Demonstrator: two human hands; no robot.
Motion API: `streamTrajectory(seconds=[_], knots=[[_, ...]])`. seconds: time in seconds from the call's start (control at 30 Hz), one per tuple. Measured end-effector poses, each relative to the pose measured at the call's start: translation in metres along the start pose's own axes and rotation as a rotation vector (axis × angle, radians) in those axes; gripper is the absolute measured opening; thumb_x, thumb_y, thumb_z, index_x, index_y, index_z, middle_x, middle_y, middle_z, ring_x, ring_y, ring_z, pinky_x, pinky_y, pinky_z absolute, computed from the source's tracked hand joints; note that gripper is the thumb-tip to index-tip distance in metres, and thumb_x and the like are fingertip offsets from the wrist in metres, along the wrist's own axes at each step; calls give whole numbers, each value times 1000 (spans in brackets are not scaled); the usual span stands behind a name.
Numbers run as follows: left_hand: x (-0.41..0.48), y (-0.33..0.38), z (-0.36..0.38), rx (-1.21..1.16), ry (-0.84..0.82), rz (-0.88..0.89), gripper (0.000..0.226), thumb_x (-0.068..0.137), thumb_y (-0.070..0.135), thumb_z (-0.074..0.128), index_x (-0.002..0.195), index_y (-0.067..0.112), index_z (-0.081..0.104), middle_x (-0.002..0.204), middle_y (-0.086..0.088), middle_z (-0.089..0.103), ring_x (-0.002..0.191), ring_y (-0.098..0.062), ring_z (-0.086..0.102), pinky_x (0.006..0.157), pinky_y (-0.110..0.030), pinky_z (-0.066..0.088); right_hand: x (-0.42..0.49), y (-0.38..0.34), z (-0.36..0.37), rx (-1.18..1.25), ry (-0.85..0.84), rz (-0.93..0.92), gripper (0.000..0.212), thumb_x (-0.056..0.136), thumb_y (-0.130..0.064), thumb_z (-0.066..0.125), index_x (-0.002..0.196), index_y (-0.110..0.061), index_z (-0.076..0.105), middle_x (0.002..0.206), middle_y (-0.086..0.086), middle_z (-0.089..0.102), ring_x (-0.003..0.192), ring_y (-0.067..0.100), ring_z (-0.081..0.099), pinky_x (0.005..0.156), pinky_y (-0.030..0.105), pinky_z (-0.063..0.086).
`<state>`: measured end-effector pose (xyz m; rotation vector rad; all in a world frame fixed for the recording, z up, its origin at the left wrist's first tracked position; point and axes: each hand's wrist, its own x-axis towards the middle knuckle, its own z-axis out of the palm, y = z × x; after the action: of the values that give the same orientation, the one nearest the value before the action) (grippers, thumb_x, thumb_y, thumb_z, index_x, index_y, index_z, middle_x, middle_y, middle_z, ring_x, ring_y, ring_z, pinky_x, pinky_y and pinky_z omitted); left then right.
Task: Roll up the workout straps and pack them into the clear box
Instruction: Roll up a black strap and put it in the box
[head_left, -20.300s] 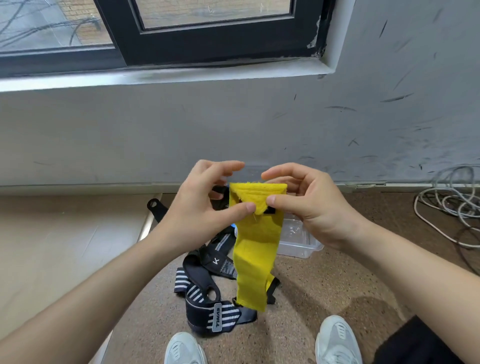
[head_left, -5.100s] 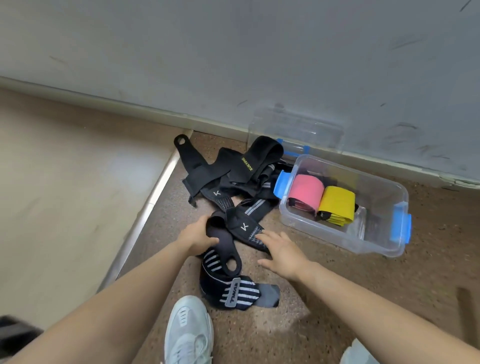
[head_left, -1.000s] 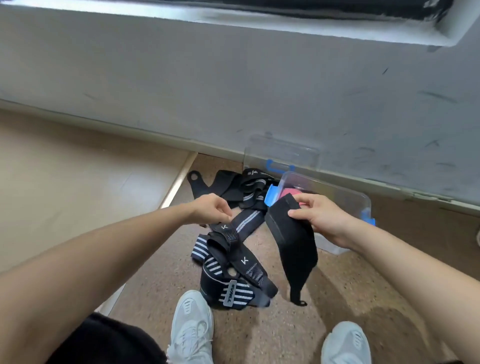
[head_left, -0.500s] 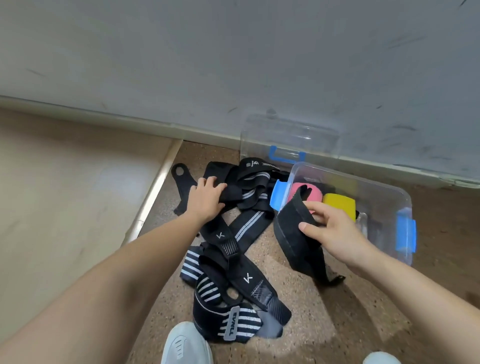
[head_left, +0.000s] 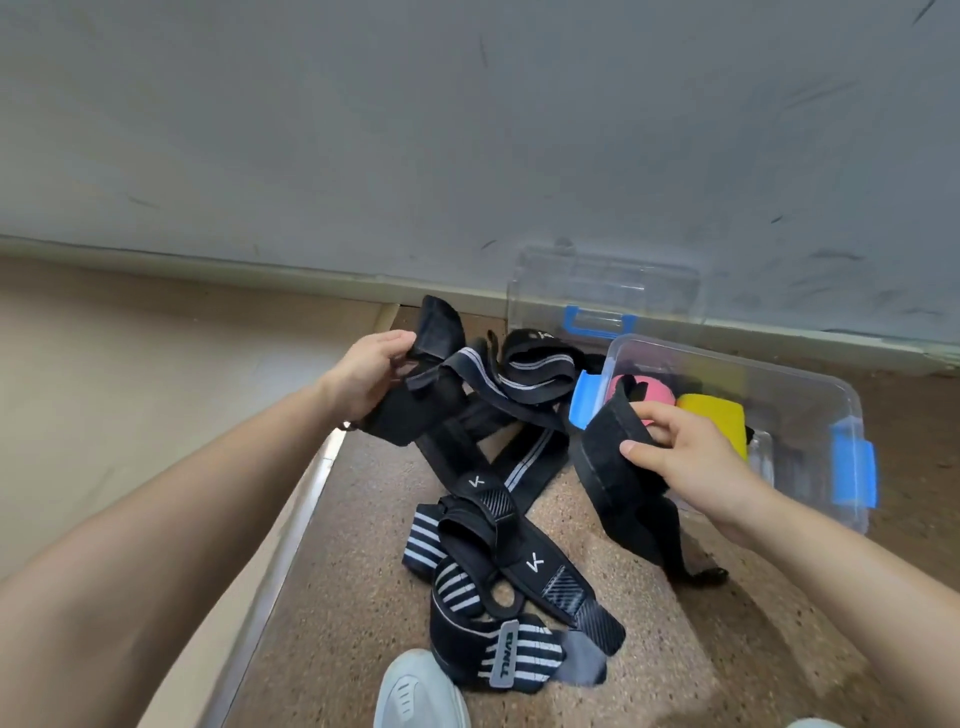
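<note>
A tangle of black straps with grey and white stripes (head_left: 493, 525) lies on the speckled floor. My left hand (head_left: 363, 379) grips a wide black padded strap (head_left: 431, 364) and holds it lifted off the pile's far left. My right hand (head_left: 680, 457) pinches a second black padded strap (head_left: 613, 478), whose tail hangs down to the floor beside the clear box (head_left: 810, 410). That open box has blue latches and holds a rolled pink strap (head_left: 652, 392) and a rolled yellow strap (head_left: 714, 415).
The box's clear lid (head_left: 602, 296) with a blue handle leans against the grey wall behind the pile. A metal floor strip (head_left: 291, 525) divides beige flooring on the left from the speckled floor. A white shoe (head_left: 421, 691) sits at the bottom edge.
My left hand has closed on a black padded strap and lifted it off the pile. My right hand still holds its own black strap by the box.
</note>
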<state>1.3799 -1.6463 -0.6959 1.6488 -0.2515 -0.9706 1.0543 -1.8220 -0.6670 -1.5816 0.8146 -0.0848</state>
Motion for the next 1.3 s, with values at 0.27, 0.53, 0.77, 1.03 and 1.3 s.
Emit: streamTrajectory(seconds=[0.27, 0.53, 0.77, 1.03, 1.3], knots=[[-48, 12, 7, 114, -600, -215, 27, 98, 25, 62, 117, 6, 61, 123, -17, 62, 114, -32, 60, 103, -40, 49, -5, -11, 6, -186, 117, -111, 36, 86, -12, 72, 118, -24, 63, 115, 0, 72, 101, 21, 68, 87, 37, 54], [-81, -24, 34, 1031, -407, -214, 15, 100, 22, 63, 111, 18, 73, 110, -2, 76, 105, -22, 70, 92, -35, 53, -25, 31, 25, -531, -134, -185, 58, 86, -21, 72, 139, -34, 55, 139, -8, 61, 125, 14, 57, 106, 31, 43], [-87, -83, 95, 1003, -403, 41, 58, 97, 50, 63, 150, 29, 49, 154, -2, 49, 140, -22, 48, 118, -40, 39, -33, 88, 5, -633, -164, 80, 58, 86, -23, 77, 139, -23, 55, 141, 0, 58, 130, 21, 53, 111, 34, 41], [-100, -125, 117, 1553, -442, 182, 50, 86, 76, 54, 66, 31, 55, 111, 5, 67, 118, -23, 54, 100, -42, 38, -38, 119, -4, -657, -188, 114, 40, 88, -13, 72, 125, -28, 67, 132, -5, 64, 124, 17, 56, 108, 29, 41], [-112, -142, 154, 1378, -175, 246, 55, 76, 81, 50, 93, 30, 59, 103, 7, 68, 110, -23, 57, 94, -42, 37, -50, 138, 9, -640, -67, 144, 25, 87, -18, 72, 108, -30, 69, 117, -2, 68, 112, 21, 62, 100, 36, 48]])
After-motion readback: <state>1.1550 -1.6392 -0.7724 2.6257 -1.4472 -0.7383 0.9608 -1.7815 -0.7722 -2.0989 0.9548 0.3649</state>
